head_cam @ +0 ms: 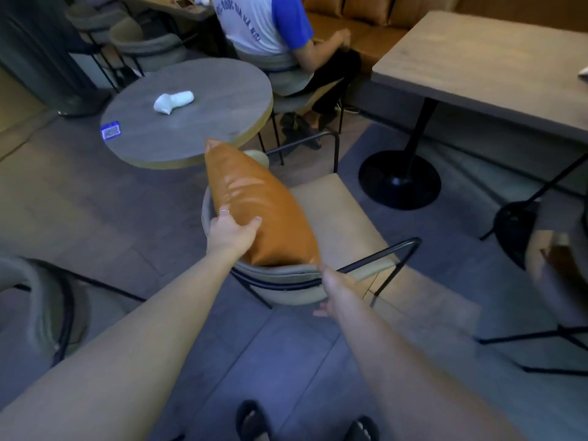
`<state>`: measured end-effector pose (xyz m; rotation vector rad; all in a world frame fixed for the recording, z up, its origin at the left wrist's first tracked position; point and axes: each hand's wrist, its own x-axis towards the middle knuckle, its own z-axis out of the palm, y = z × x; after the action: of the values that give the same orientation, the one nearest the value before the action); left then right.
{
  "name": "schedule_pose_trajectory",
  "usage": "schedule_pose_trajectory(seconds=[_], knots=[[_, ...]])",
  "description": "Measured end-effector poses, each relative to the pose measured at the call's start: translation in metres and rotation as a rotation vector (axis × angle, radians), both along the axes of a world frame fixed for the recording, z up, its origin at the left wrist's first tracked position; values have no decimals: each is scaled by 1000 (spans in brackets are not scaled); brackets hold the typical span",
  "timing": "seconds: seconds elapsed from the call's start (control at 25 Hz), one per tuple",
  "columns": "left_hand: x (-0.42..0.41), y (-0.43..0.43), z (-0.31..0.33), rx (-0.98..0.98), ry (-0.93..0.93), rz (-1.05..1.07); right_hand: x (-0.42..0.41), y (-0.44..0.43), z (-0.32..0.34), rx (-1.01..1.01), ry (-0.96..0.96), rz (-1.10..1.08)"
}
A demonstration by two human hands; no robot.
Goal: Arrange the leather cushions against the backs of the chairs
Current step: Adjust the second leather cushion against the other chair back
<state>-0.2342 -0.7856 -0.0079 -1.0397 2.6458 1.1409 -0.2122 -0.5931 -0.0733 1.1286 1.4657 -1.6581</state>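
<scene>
Surroundings: round grey worktop (191, 113) beyond the chair, carrying a white crumpled object (173, 101) and a small blue packet (110, 130) near its edge. Rectangular worktop (483, 71) at upper right on a black pedestal base (399, 181). A seated person in a white and blue shirt (261, 23) sits on a further chair behind the round worktop. Tan bench cushions (350, 7) line the far wall. Part of another grey chair (38, 300) shows at lower left. Dark slippers (251, 421) on the floor at the bottom edge.

Chair (334, 214): beige seat, grey curved back nearest the camera, thin black metal frame. The round worktop's rim stands close against the chair's far side.

Leather cushion (261, 205): tan, glossy, standing on edge inside the chair along the left part of the curved back. Long axis runs from near right to far left; far corner points up toward the round worktop's rim.

Left hand (230, 230): grip closed on the cushion's near upper edge, thumb on the face, a ring on one finger.

Right hand (331, 291): blurred, at the chair back's outer rim below the cushion's near corner; probably touching the rim, but whether its grip is closed cannot be told.
</scene>
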Motion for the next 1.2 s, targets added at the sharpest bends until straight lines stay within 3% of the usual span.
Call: schedule_pose_trajectory(seconds=[0.2, 0.4, 0.88, 1.0, 1.2], knots=[[-30, -50, -30, 301, 7, 213, -9, -42, -31, -182, -101, -75], [-52, -100, -46, 562, -167, 183, -16, -77, -52, -128, -63, -285], [-83, -86, -70, 571, -119, 134, -38, -42, -59, -27, 74, -305], [-91, -66, -76, 659, -111, 146, -58, -13, -58, -11, 104, -312], [-119, -9, -79, 762, -98, 181, -84, 15, -68, 101, 204, -569]])
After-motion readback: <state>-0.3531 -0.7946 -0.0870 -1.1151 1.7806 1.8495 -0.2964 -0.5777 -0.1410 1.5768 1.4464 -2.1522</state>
